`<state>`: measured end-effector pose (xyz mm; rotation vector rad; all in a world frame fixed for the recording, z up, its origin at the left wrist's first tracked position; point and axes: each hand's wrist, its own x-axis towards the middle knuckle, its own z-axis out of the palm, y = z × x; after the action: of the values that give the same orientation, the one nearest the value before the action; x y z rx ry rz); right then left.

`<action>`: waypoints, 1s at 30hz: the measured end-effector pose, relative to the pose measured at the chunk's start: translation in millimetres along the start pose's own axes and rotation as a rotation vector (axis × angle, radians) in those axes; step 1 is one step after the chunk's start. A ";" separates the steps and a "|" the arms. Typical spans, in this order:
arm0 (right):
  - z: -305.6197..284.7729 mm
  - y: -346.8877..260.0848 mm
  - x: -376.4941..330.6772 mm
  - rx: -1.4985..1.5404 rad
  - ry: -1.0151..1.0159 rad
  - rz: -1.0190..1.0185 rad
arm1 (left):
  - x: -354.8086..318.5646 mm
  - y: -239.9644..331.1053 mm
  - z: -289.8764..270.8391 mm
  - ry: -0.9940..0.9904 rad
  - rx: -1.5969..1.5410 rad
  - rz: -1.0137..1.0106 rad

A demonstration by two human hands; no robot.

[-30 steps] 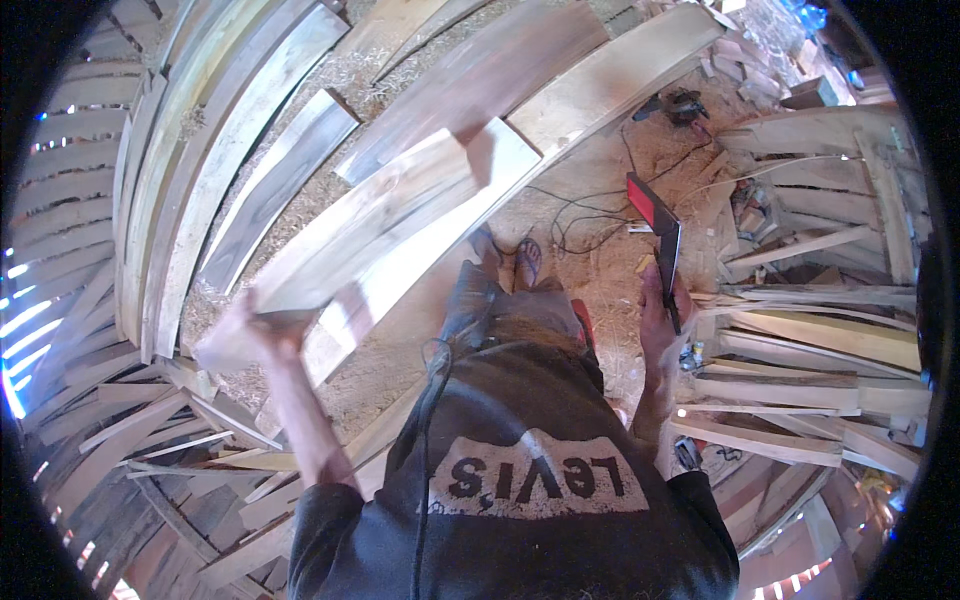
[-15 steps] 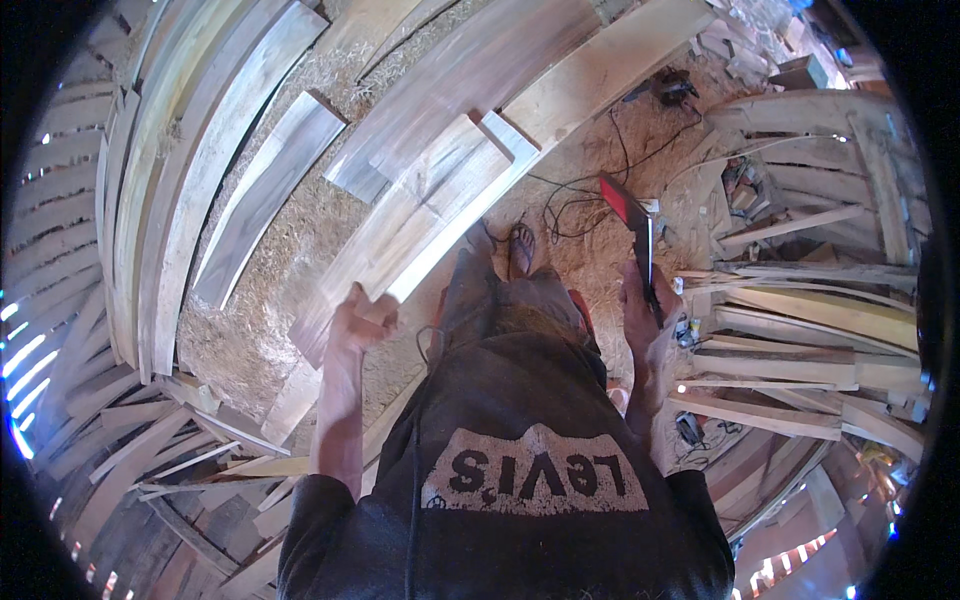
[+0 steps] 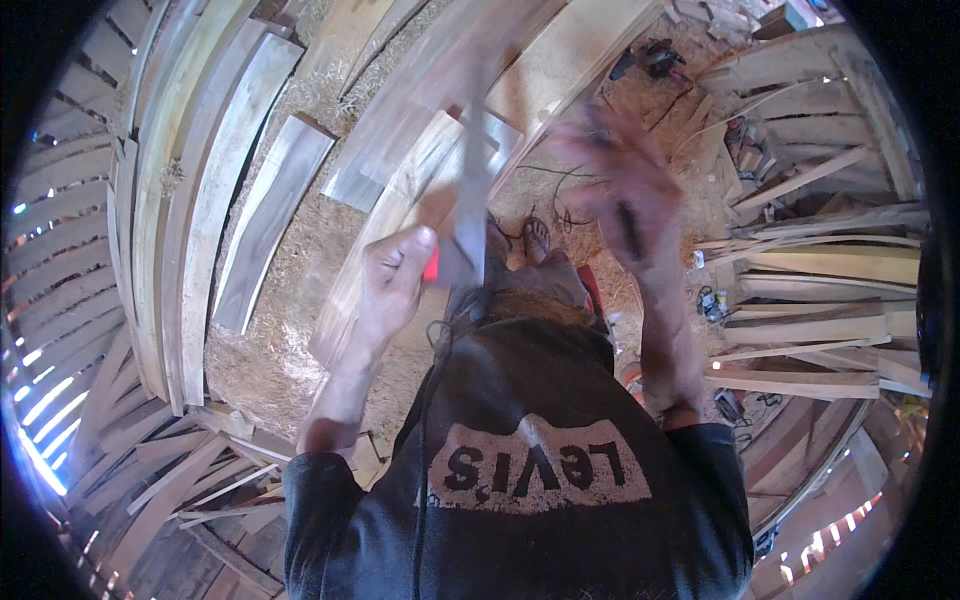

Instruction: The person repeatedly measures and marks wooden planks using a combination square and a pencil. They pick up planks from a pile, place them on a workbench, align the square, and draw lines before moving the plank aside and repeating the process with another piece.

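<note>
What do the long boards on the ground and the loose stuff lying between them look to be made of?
The boards look like rough-sawn, unfinished wood: pale grey-brown, with streaky grain and uneven edges. The loose layer between them appears to be sawdust or shavings, tan and fibrous. The thing in the left hand is too blurred to judge.

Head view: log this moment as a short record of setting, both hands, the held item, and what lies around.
setting: sawdust-strewn floor ringed by stacked pale wooden planks
left hand: left hand closed on the red-handled end of a long flat grey tool, blurred, kind unclear
right hand: right hand raised, fingers spread, blurred; a dark item seems to lie in its palm
below: wide pale wooden board lying on the floor past the hands
nearby: black cabled power tool on the floor; more planks piled at right
</note>
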<state>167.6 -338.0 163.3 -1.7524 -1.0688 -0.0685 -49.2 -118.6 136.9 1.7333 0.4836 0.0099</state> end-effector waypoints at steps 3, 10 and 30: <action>26.0 11.2 -56.6 0.746 0.263 0.594 | 11.8 -14.7 36.0 0.279 0.132 0.090; 69.2 20.1 -114.4 1.020 0.076 0.898 | 25.9 -25.3 79.3 0.162 0.486 0.391; 123.1 79.2 -103.9 1.006 -0.129 1.055 | 81.1 -134.4 14.1 0.328 0.475 0.437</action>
<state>107.3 -311.7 -3.8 -1.1585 -0.0515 1.0560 -13.4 -87.0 -13.3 2.2927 0.3494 0.5361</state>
